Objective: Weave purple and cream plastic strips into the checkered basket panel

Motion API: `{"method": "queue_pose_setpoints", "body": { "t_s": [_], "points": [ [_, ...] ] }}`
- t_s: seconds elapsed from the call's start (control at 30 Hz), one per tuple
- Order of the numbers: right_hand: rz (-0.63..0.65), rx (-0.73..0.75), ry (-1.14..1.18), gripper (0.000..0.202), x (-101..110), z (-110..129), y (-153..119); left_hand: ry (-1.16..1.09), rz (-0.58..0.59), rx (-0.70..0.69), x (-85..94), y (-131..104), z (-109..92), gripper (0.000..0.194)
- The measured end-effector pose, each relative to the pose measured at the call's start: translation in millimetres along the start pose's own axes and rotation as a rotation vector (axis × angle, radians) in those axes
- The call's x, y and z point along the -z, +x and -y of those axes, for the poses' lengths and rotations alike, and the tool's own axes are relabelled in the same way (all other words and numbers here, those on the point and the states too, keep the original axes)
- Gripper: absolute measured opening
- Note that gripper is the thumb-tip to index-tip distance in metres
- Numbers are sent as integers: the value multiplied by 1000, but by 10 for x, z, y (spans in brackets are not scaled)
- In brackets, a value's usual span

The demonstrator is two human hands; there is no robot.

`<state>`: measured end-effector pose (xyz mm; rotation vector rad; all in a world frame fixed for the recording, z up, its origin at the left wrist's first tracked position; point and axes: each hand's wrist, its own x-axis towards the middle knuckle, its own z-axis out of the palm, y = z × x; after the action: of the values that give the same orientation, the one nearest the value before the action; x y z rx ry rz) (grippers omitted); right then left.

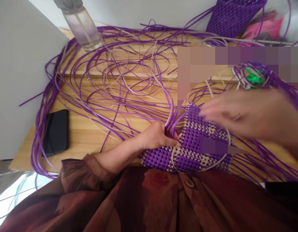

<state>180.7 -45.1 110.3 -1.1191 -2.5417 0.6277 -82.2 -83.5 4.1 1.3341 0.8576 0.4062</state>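
Observation:
A purple and cream woven piece (192, 141) lies at the table's near edge, against the person's clothing, with long loose strips running out from its sides. My left hand (158, 137) is closed on a bundle of purple strips at the piece's left edge, its thumb on the weave. Over the upper right part of the weave is my right hand (238, 112), blurred by motion; whether its fingers hold a strip cannot be made out. A cream strip (229, 135) loops across the piece below the right hand.
Tangled purple and cream strips (120, 71) cover much of the wooden table (83, 137). A black phone (56, 132) lies at the left, a clear bottle (83, 27) stands behind. A purple woven piece (232, 19) is at the back right. Blurred blocks hide part of the right side.

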Motion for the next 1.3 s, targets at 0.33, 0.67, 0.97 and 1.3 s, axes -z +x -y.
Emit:
{"method": "queue_pose_setpoints", "body": {
  "t_s": [0.33,0.67,0.97,1.3],
  "points": [
    [176,481,-161,30,-658,183,146,-83,20,-67,10,17,50,32],
    [257,528,-450,31,-475,366,237,-90,33,-100,15,11,40,35],
    [604,-45,-110,23,-462,568,613,-196,41,-125,-9,10,47,32],
    [409,-36,137,18,-506,142,304,-155,90,-77,23,17,57,31]
  ]
}}
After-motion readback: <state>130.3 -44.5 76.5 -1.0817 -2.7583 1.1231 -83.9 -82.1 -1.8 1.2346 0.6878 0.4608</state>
